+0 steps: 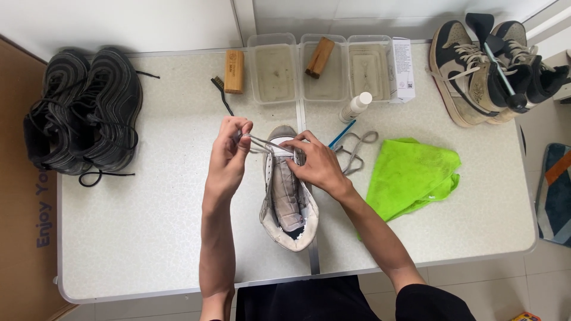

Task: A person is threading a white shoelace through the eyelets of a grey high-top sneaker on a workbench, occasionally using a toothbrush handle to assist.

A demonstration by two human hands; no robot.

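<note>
The shoe [289,196] looks like matt grey cloth with a worn, dull surface, and its lace [266,142] is flat woven fabric. The counter [160,226] is smooth, pale and finely speckled, with a faint sheen. At its back edge stand three clear plastic tubs [273,71] and two raw wooden brushes [234,71]. Near the right edge lies a bright green, soft, fuzzy cloth [410,175]. The dark sneakers [83,113] at the left edge look ribbed and slightly glossy.

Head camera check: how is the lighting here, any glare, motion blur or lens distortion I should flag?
Head view: even, soft light with only faint shadows under the black sneakers; no glare on the table; left hand, right hand and grey shoe are sharp; table edges bow slightly, a wide-angle effect.
</note>
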